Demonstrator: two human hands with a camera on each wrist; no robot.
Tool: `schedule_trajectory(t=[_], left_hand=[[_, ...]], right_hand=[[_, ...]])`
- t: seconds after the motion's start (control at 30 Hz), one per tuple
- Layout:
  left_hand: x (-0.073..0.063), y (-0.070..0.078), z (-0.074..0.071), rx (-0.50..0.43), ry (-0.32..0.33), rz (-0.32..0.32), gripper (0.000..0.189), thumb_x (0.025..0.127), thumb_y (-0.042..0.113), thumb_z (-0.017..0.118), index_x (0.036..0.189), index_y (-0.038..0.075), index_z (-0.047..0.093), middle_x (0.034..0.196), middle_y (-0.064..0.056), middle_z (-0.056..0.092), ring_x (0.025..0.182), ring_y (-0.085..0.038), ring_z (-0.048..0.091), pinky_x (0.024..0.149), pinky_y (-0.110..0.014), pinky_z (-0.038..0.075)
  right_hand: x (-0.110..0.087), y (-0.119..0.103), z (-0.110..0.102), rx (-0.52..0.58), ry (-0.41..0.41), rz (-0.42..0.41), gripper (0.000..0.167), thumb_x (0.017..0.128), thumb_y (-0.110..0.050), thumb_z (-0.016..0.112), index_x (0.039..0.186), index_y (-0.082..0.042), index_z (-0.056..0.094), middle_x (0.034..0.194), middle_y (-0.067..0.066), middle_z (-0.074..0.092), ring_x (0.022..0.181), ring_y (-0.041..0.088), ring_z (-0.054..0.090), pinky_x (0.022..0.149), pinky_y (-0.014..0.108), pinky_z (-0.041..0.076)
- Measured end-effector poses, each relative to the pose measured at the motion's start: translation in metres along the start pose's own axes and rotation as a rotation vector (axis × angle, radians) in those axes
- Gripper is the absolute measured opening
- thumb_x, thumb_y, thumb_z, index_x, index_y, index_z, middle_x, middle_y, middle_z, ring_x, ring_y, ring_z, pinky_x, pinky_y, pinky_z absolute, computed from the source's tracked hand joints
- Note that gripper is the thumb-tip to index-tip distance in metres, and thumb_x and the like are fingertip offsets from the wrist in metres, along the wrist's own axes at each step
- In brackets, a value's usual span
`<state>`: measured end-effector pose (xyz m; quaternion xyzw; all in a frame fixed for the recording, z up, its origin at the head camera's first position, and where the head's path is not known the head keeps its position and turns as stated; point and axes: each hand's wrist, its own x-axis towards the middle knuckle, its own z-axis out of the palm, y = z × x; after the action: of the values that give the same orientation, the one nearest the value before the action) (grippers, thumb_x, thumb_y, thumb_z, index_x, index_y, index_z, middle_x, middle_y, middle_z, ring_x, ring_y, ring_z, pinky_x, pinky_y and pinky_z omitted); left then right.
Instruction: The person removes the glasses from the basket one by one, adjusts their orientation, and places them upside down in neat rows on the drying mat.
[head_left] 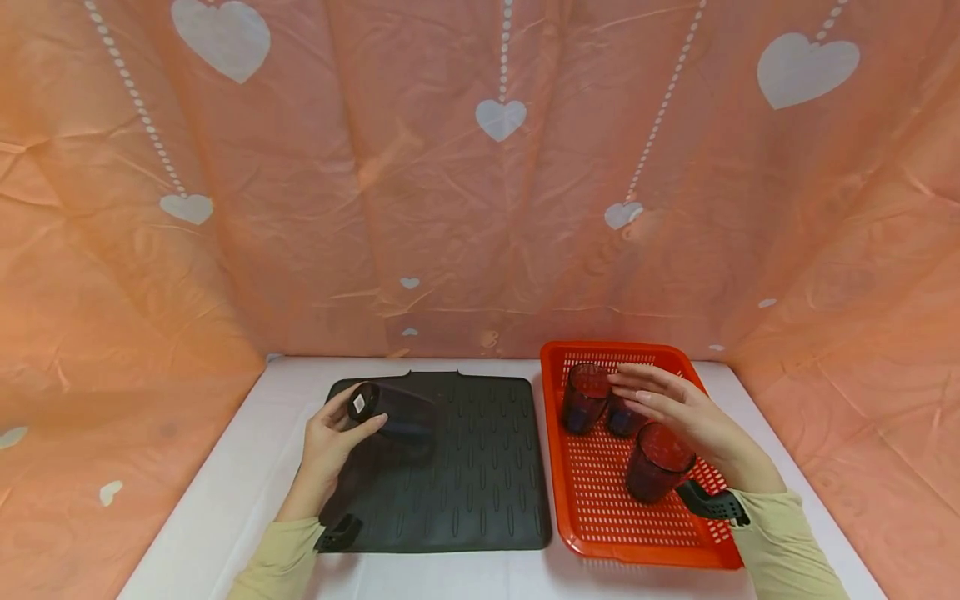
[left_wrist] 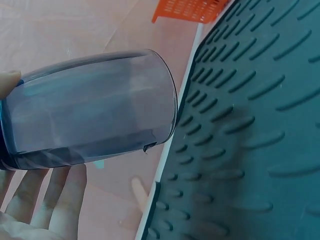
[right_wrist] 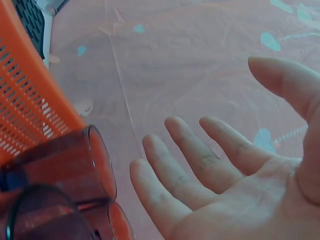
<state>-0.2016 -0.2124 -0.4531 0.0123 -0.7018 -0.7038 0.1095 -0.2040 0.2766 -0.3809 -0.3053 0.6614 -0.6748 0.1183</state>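
Your left hand curls thumb and fingers round the base end of a cup, which lies tilted in the air above the mat, mouth away from your palm. Your right hand holds nothing, its fingers loosely spread above the basket, near three more cups. The clear wall looks stiff, smooth and probably light; whether it's glass or plastic, you can't tell. Treat it as slippery and the thin rim as fragile: grip the thick base or lower wall, without squeezing hard.
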Motion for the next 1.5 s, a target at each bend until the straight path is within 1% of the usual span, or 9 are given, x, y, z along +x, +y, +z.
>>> schedule_trajectory(t=[0.07, 0.27, 0.5, 0.6, 0.8, 1.07, 1.13, 1.37, 1.5], left_hand=[[-0.001, 0.0, -0.003, -0.003, 0.011, 0.013, 0.069, 0.073, 0.003, 0.082, 0.135, 0.005, 0.053, 0.113, 0.006, 0.064, 0.104, -0.009, 0.062, 0.08, -0.021, 0.052], [-0.001, 0.0, -0.012, -0.009, 0.033, 0.024, 0.068, 0.073, 0.0, 0.081, 0.135, 0.002, 0.053, 0.11, 0.01, 0.065, 0.101, -0.006, 0.063, 0.08, -0.02, 0.052], [-0.002, -0.002, -0.025, 0.008, 0.064, 0.036, 0.066, 0.073, -0.001, 0.081, 0.133, 0.001, 0.054, 0.108, 0.012, 0.065, 0.099, -0.003, 0.063, 0.079, -0.017, 0.051], [-0.003, -0.004, -0.032, 0.049, 0.095, 0.03, 0.065, 0.073, 0.0, 0.082, 0.132, 0.002, 0.055, 0.109, 0.013, 0.064, 0.101, -0.002, 0.061, 0.08, -0.015, 0.05], [-0.004, -0.006, -0.042, 0.102, 0.153, -0.005, 0.063, 0.074, 0.006, 0.083, 0.132, 0.006, 0.057, 0.111, 0.011, 0.063, 0.106, -0.005, 0.056, 0.082, -0.012, 0.047], [-0.005, -0.006, -0.052, 0.067, 0.212, -0.002, 0.063, 0.073, 0.0, 0.082, 0.13, 0.004, 0.058, 0.106, 0.012, 0.064, 0.102, -0.003, 0.058, 0.079, -0.011, 0.048], [-0.005, -0.006, -0.054, 0.065, 0.223, 0.004, 0.063, 0.072, -0.001, 0.082, 0.13, 0.004, 0.058, 0.105, 0.012, 0.064, 0.101, -0.003, 0.058, 0.078, -0.011, 0.048], [-0.003, -0.009, -0.066, 0.097, 0.234, -0.017, 0.065, 0.073, 0.0, 0.082, 0.132, 0.006, 0.057, 0.107, 0.013, 0.062, 0.102, -0.001, 0.056, 0.075, -0.011, 0.049], [-0.003, -0.009, -0.071, 0.123, 0.243, -0.041, 0.067, 0.073, 0.002, 0.082, 0.134, 0.007, 0.056, 0.109, 0.014, 0.06, 0.104, -0.002, 0.054, 0.075, -0.011, 0.049]], right_hand=[[-0.004, -0.001, -0.003, -0.028, 0.015, 0.009, 0.043, 0.102, 0.001, 0.035, 0.143, 0.012, 0.027, 0.142, 0.02, 0.044, 0.127, 0.023, 0.047, 0.102, 0.03, 0.04], [-0.016, -0.004, -0.008, -0.151, 0.095, 0.109, 0.045, 0.103, -0.008, 0.042, 0.143, 0.008, 0.031, 0.142, 0.026, 0.041, 0.129, 0.025, 0.045, 0.1, 0.025, 0.041], [-0.03, 0.002, -0.012, -0.262, 0.135, 0.135, 0.044, 0.102, -0.008, 0.045, 0.143, 0.006, 0.035, 0.139, 0.025, 0.045, 0.124, 0.015, 0.049, 0.096, 0.021, 0.042], [-0.037, 0.006, -0.016, -0.304, 0.149, 0.132, 0.043, 0.101, -0.008, 0.046, 0.142, 0.003, 0.038, 0.137, 0.022, 0.049, 0.122, 0.012, 0.051, 0.094, 0.016, 0.041], [-0.049, 0.012, -0.024, -0.324, 0.166, 0.136, 0.043, 0.101, -0.006, 0.045, 0.143, -0.001, 0.039, 0.138, 0.021, 0.049, 0.124, 0.013, 0.049, 0.093, 0.015, 0.038], [-0.056, 0.013, -0.027, -0.328, 0.175, 0.146, 0.045, 0.101, -0.004, 0.045, 0.142, 0.007, 0.033, 0.139, 0.026, 0.045, 0.121, 0.006, 0.05, 0.092, 0.015, 0.04], [-0.058, 0.013, -0.027, -0.336, 0.18, 0.144, 0.045, 0.1, -0.004, 0.045, 0.142, 0.01, 0.032, 0.138, 0.024, 0.046, 0.12, 0.006, 0.051, 0.092, 0.015, 0.041], [-0.064, 0.015, -0.027, -0.342, 0.17, 0.147, 0.046, 0.099, -0.003, 0.047, 0.141, 0.01, 0.033, 0.135, -0.002, 0.054, 0.119, 0.008, 0.052, 0.092, 0.015, 0.042], [-0.067, 0.017, -0.027, -0.327, 0.159, 0.154, 0.048, 0.098, 0.0, 0.05, 0.141, 0.01, 0.032, 0.135, -0.006, 0.053, 0.12, 0.008, 0.052, 0.091, 0.017, 0.044]])
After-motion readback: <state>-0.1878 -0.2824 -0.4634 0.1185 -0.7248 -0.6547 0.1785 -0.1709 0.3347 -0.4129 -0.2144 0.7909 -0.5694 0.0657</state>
